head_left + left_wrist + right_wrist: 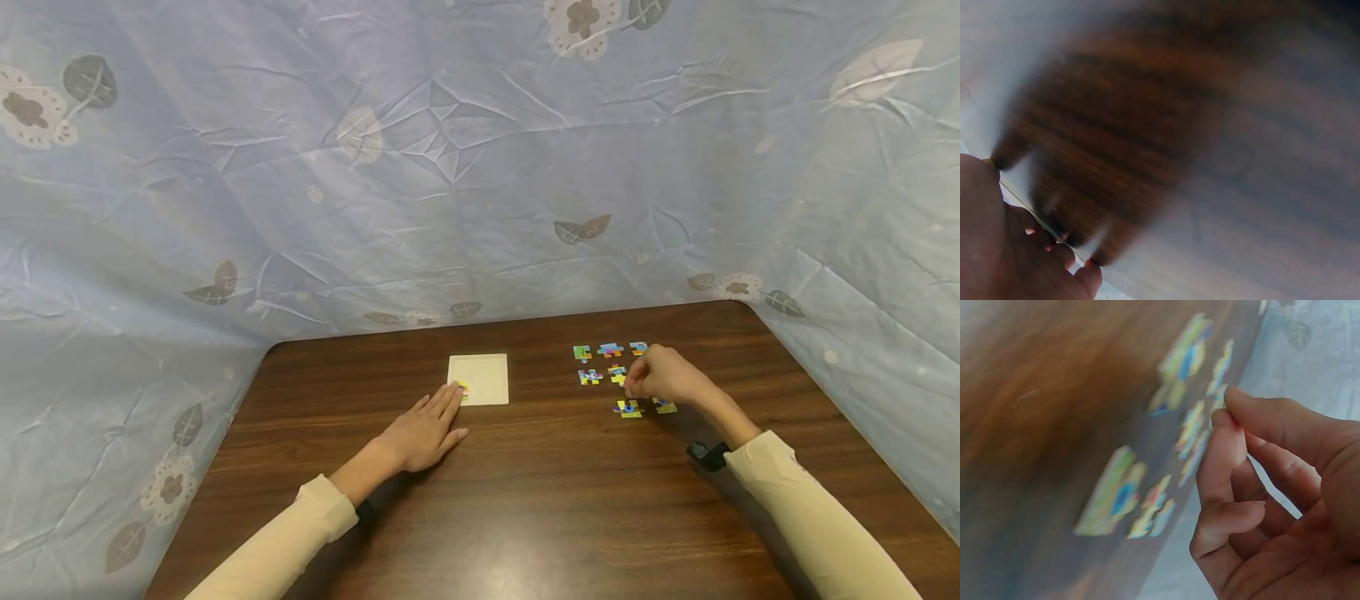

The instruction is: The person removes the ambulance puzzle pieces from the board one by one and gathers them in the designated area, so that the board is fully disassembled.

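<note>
My left hand point(425, 429) lies flat with straight fingers, their tips on the lower left corner of a square cream puzzle tray point(489, 379). A small yellow puzzle piece point(464, 387) shows in that corner beside the fingertips. To the right, my right hand point(667, 377) is low among loose puzzle pieces, fingers curled, thumb and index fingertips close together. Right below those tips lies a yellow puzzle piece with a blue spot point(628, 408). In the right wrist view the curled fingers point(1213, 469) overlap blurred pieces; I cannot tell whether a piece is between the tips.
Other loose pieces include a green one point(582, 353), a blue and pink one point(611, 350) and a yellow one with blue point(664, 407). The brown wooden table point(510, 508) backs onto a patterned blue-grey curtain point(465, 192). A dark wrist band point(707, 456) sits below my right wrist.
</note>
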Motion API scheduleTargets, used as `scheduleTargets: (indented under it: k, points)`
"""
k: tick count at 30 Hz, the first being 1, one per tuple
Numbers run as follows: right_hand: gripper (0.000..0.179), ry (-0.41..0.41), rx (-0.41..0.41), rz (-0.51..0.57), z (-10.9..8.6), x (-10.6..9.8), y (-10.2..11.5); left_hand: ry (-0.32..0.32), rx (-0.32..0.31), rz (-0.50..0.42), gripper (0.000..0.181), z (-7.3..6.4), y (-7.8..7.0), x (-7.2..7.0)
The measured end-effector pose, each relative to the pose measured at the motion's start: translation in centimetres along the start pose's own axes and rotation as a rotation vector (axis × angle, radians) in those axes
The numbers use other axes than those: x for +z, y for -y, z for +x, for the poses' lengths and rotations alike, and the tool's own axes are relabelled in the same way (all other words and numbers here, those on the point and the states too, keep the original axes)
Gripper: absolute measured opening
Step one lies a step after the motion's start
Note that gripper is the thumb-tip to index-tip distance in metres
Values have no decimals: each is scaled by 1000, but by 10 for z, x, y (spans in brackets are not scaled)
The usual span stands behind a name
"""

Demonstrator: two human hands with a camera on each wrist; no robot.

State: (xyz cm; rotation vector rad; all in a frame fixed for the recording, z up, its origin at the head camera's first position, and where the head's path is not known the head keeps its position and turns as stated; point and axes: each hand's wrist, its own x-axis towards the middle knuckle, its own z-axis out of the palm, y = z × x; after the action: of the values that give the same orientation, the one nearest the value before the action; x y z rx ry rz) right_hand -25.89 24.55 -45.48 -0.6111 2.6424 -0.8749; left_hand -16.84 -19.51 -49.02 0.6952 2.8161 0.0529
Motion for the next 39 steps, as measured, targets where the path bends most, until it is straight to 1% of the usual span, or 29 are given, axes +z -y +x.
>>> scheduleTargets:
  k: [2,5,8,11,16,20,26,30,34,37,39]
  points:
    - [10,-19,-12,-1,3,0,8,13,-5,-4,76,0,-1,0]
    - [10,-47,-47,2,12,1,24,13,-9,-11,77,0,-1,0]
    - [9,-74,-87,5,25,4,46,14,-12,-9,77,-1,-1,-1]
    - [8,-91,-133,3,38,10,72,7,-13,-13,78,0,0,-1]
    - [9,-84,-218,-20,64,28,116,3,-25,-41,81,-3,5,0]
    - [8,-80,-250,-8,84,49,138,-2,-29,-66,82,-9,8,-3]
    - [8,-44,-239,24,113,87,156,-4,-40,-69,80,-15,11,-1]
    - [15,-10,-227,7,128,110,163,-18,-15,-63,77,-16,13,1]
    - [27,20,-200,-13,139,127,167,-23,-2,-58,76,-16,13,2]
    - [35,42,-172,-25,142,135,171,-17,0,-45,76,-16,13,3]
    - [37,40,-162,-52,143,139,174,-14,3,-36,75,-16,13,4]
